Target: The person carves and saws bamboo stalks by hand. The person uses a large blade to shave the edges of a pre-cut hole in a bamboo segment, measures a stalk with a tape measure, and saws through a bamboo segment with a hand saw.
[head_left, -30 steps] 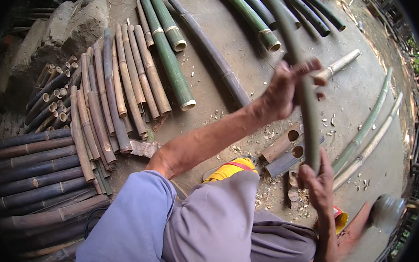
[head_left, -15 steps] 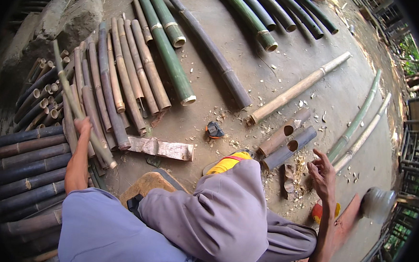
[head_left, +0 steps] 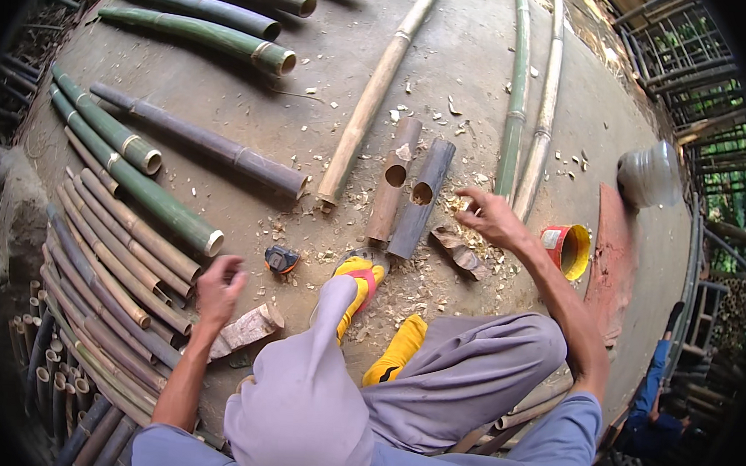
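My left hand (head_left: 220,289) is raised over the left side, loosely open and holding nothing. Below it lies a short pale log (head_left: 246,331), and bamboo poles (head_left: 123,273) are bunched to its left. My right hand (head_left: 492,216) hangs open with fingers half bent and nothing in them. Two short bamboo tubes lie side by side just left of it: a brown one (head_left: 383,208) and a dark grey one (head_left: 409,227), each with a round hole cut in its upper side. Under the right hand is a curled brown bamboo piece (head_left: 460,254).
A black-and-orange tape measure (head_left: 281,260) sits near my yellow-socked foot (head_left: 361,285). A red-and-yellow tin (head_left: 568,250), a reddish slab (head_left: 612,265) and a clear plastic jug (head_left: 650,175) stand right. Long bamboo poles (head_left: 386,84) and wood chips cover the floor. Another person (head_left: 654,417) is far right.
My left hand has let go of the thin bamboo pole, now lying among the others at left. The view has swung right. My right hand stays open, now beside the holed tubes.
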`<state>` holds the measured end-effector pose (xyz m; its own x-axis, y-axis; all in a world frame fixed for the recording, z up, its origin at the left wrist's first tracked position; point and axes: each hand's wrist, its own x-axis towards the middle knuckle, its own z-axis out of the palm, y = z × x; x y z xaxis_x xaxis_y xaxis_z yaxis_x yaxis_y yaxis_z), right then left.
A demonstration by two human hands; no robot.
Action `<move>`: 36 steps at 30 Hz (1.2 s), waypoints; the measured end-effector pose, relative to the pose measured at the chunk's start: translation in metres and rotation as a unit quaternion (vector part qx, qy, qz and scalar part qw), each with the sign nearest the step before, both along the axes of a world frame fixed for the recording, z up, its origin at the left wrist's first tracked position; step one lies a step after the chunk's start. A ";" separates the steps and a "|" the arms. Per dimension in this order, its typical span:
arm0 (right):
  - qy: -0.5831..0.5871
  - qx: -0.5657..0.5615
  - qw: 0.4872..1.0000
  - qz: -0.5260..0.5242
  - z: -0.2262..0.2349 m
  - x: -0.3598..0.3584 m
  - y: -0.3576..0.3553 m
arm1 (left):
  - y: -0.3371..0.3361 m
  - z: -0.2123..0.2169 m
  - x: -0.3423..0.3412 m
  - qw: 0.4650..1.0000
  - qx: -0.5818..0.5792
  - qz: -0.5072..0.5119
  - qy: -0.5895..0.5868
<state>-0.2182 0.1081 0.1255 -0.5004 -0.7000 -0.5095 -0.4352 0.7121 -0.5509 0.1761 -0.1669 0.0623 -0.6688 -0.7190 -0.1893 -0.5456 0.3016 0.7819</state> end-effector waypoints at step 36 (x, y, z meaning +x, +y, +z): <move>0.397 -0.142 0.900 0.108 -0.186 -0.091 -0.064 | 0.044 -0.121 -0.283 0.825 0.521 0.164 0.144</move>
